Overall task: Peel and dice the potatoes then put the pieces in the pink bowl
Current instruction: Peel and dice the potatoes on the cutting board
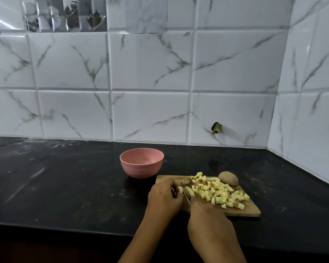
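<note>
A wooden cutting board (251, 210) lies on the black counter. A heap of diced potato pieces (217, 190) covers its middle and right. An unpeeled potato (228, 178) sits at the board's far right corner. My left hand (164, 198) holds a pale potato piece (189, 191) down on the board's left side. My right hand (210, 215) grips a knife (185, 192), whose blade rests on that piece. A small brown potato scrap (182, 180) lies beyond my left hand. The pink bowl (141, 162) stands just beyond the board's left end, with nothing visible inside.
The black counter (65, 186) stretches left of the board and ends at a front edge near me. White marble-pattern tiled walls (150, 82) close the back and the right side.
</note>
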